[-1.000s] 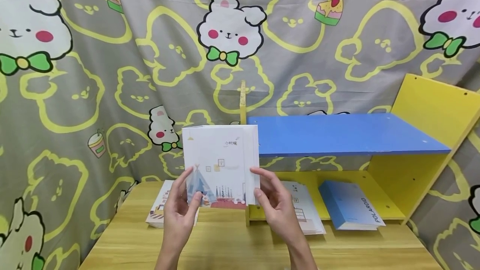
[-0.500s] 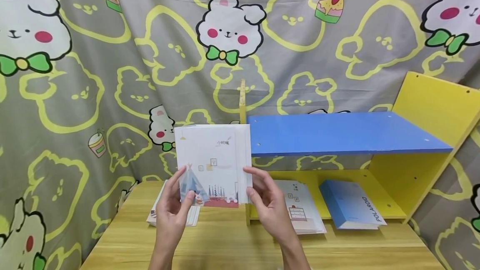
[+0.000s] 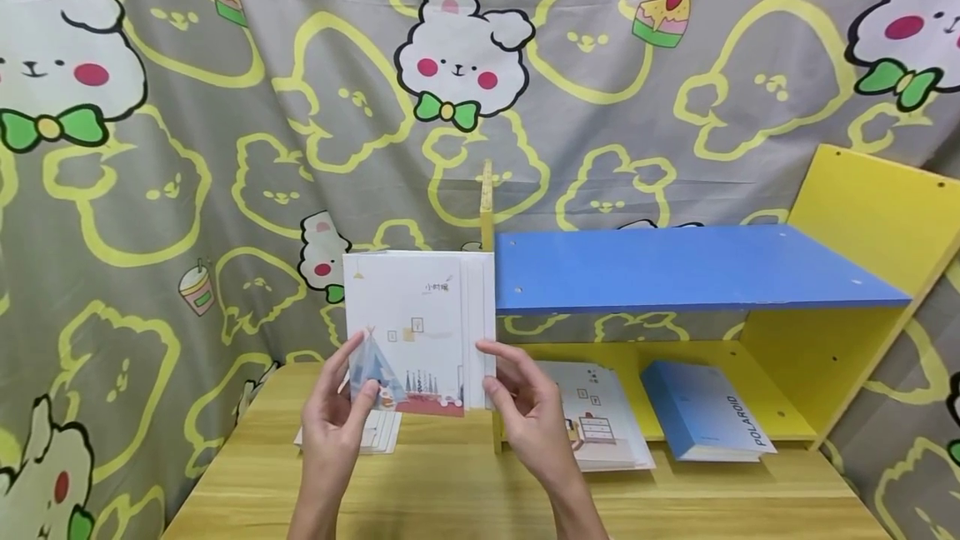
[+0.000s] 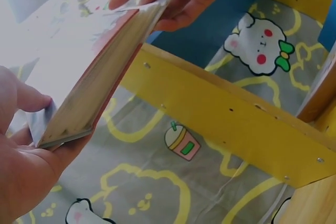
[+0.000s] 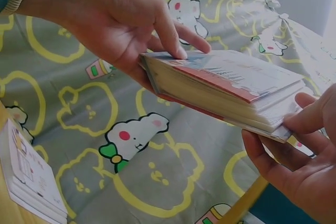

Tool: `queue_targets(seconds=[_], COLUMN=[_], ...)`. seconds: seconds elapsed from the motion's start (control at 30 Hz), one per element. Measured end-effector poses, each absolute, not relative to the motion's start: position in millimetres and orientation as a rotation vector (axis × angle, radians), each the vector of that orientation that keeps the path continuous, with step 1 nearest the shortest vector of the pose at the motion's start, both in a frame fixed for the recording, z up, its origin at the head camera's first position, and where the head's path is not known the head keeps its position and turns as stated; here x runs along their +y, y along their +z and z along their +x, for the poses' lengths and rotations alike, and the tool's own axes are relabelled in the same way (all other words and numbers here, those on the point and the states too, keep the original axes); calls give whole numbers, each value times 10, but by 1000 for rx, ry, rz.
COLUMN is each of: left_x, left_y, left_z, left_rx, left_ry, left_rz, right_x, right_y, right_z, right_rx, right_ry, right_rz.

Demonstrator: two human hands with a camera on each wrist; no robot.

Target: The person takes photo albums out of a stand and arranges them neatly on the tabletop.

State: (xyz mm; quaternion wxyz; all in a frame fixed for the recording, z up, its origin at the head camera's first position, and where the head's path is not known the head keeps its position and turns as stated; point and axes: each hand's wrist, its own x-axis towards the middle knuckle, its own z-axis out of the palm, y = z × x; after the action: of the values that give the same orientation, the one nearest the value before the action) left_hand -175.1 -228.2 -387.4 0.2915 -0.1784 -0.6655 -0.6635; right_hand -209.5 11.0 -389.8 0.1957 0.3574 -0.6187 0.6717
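Both hands hold up a thick white book (image 3: pixel 408 298) above the table, its cover printed with a blue teepee and small picture frames. My left hand (image 3: pixel 333 411) pinches its lower left side, thumb on the cover and fingers behind. At the right side my right hand (image 3: pixel 528 407) grips the edge between thumb and fingers. To the right of the cover, stepped white layers stick out. In the right wrist view the block of pages (image 5: pixel 205 90) shows along the lower edge, slanting at the right hand's end. Behind the left hand, white books (image 3: pixel 384 432) lie partly hidden on the table.
A yellow shelf unit with a blue board (image 3: pixel 697 269) stands at the right on the wooden table (image 3: pixel 442 490). On its lower level lie a white book (image 3: pixel 611 423) and a blue POLAROID book (image 3: pixel 705 411), both jutting past the front. A patterned curtain (image 3: pixel 360 190) hangs behind.
Both hands and the book have moved left. The cover has slid left against the layers beneath, so a wider stepped strip shows at the right side.
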Motion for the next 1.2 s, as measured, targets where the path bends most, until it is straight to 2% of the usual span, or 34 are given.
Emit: queue_targets(seconds=[0.43, 1.2], left_x=[-2342, -2448], left_y=[-3845, -3935], left_z=[-1769, -1853], left_rx=[-1754, -1802], left_ry=[-1795, -1782], left_rz=[-431, -338], right_x=[-11, -107], right_y=[-3917, -4048], right_z=[-2119, -2224], right_rx=[-1739, -1779], right_ry=[1968, 2072], right_rz=[811, 854])
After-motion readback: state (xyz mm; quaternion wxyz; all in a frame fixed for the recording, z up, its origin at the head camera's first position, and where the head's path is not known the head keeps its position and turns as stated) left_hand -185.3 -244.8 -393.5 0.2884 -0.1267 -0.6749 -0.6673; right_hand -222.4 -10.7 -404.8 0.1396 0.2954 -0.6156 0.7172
